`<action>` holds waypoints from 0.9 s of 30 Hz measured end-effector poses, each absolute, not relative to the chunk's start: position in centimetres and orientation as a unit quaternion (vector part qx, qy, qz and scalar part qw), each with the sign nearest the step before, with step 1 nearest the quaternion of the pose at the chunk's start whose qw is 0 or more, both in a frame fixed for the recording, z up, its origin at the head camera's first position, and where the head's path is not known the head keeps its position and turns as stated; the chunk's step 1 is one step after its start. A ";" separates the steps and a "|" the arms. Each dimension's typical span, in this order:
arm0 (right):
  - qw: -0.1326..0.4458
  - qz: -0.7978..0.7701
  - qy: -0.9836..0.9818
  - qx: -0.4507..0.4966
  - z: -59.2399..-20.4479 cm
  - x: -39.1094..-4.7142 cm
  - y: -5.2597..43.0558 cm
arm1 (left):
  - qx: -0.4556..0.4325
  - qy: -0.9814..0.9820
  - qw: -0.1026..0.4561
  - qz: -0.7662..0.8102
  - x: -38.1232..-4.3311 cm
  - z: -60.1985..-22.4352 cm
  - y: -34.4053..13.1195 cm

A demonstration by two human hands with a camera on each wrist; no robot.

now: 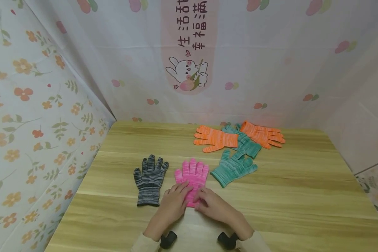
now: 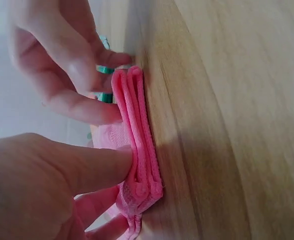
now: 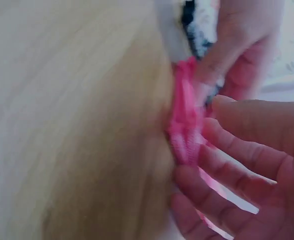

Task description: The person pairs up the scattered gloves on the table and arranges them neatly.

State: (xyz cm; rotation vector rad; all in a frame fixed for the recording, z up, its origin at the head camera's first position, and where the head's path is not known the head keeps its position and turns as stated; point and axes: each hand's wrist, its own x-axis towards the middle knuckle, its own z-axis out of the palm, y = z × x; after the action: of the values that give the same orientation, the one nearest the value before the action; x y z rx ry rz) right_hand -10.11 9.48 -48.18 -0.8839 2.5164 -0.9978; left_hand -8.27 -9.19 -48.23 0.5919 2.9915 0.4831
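Note:
Pink knit gloves (image 1: 193,172) lie flat, fingers pointing away; in the left wrist view their layered cuffs (image 2: 146,135) show one on top of the other. My left hand (image 1: 174,200) rests over their left side, its thumb touching the upper cuff. From the right, my right hand (image 1: 211,205) touches the cuff side with loosely bent fingers (image 3: 232,172), its palm turned toward the gloves. To the left of them lies a black-and-grey knit glove (image 1: 149,183), also fingers away. A green glove (image 1: 233,168) lies tilted just to the right.
Toward the back of the wooden table (image 1: 286,210) lie an orange glove (image 1: 216,138), another green glove (image 1: 247,144) partly covered, and a second orange glove (image 1: 262,134), overlapping. A printed cloth (image 1: 129,63) hangs behind, with a flowered cloth (image 1: 34,122) at the left.

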 end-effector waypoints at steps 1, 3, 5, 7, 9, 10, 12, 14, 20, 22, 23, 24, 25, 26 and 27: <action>0.150 -0.354 0.872 -0.305 -48.1 -10.0 9.8 | 0.192 0.968 0.027 0.158 -8.3 -48.2 -9.2; 0.150 -0.368 0.870 -0.292 -47.9 -10.0 10.6 | 0.190 0.968 0.028 0.161 -8.3 -48.3 -9.1; 0.128 -0.378 0.877 -0.266 -47.7 -10.1 11.5 | 0.187 0.968 0.028 0.163 -8.3 -48.4 -9.1; 0.089 -0.381 0.893 -0.221 -47.6 -10.4 12.4 | 0.183 0.969 0.030 0.164 -8.4 -48.4 -9.0; 0.051 -0.364 0.914 -0.173 -47.5 -10.8 13.4 | 0.180 0.969 0.033 0.164 -8.5 -48.5 -8.9; 0.036 -0.354 0.922 -0.154 -47.5 -10.9 13.9 | 0.178 0.970 0.035 0.164 -8.5 -48.4 -8.9; 0.027 -0.334 0.934 -0.122 -47.6 -11.2 14.6 | 0.174 0.970 0.038 0.164 -8.6 -48.4 -8.7; 0.031 -0.312 0.943 -0.108 -47.7 -11.2 15.1 | 0.169 0.971 0.040 0.162 -8.7 -48.3 -8.6; 0.045 -0.278 0.955 -0.092 -47.5 -10.9 14.9 | 0.148 0.978 0.020 0.147 -9.2 -47.7 -7.0; 0.045 -0.269 0.958 -0.089 -47.3 -10.8 14.8 | 0.151 0.977 0.009 0.151 -9.2 -47.4 -6.1; 0.046 -0.264 0.960 -0.087 -47.2 -10.7 14.8 | 0.157 0.976 0.004 0.153 -9.1 -47.3 -5.6; 0.045 -0.258 0.961 -0.086 -47.1 -10.5 14.8 | 0.167 0.974 0.001 0.156 -9.0 -47.2 -5.1; 0.044 -0.252 0.963 -0.084 -47.1 -10.3 14.9 | 0.179 0.970 -0.003 0.162 -8.8 -47.1 -4.6; 0.043 -0.247 0.965 -0.081 -47.0 -10.2 14.9 | 0.195 0.967 -0.005 0.164 -8.6 -47.1 -4.2; 0.042 -0.245 0.965 -0.079 -46.9 -10.0 15.1 | 0.212 0.963 -0.007 0.164 -8.4 -47.1 -3.7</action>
State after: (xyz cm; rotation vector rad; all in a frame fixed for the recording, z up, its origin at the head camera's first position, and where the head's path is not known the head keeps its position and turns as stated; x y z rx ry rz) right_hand -9.97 15.06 -46.93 -0.2416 2.9548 -0.7501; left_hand -8.40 -3.69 -47.05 0.6698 3.0404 0.5172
